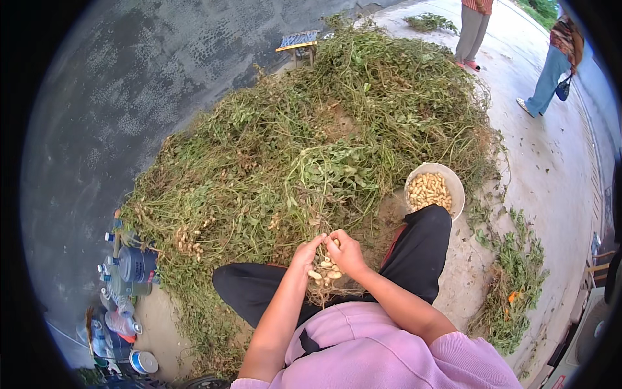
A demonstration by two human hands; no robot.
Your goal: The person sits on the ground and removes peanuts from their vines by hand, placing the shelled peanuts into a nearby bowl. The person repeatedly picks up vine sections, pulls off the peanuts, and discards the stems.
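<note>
A peanut plant lies across my lap, its leafy stems pointing away and its roots towards me. Pale peanuts hang in a cluster below my hands. My left hand holds the base of the stems from the left side. Close against it, my right hand has its fingers closed around peanuts at the same cluster. A white bucket, partly filled with picked peanuts, stands by my right knee. Beyond my hands spreads a large heap of peanut plants.
Plastic bottles and water jugs stand at the left by a dark wall. A small stool is behind the heap. Two people are at the upper right. More plants lie on the concrete at the right.
</note>
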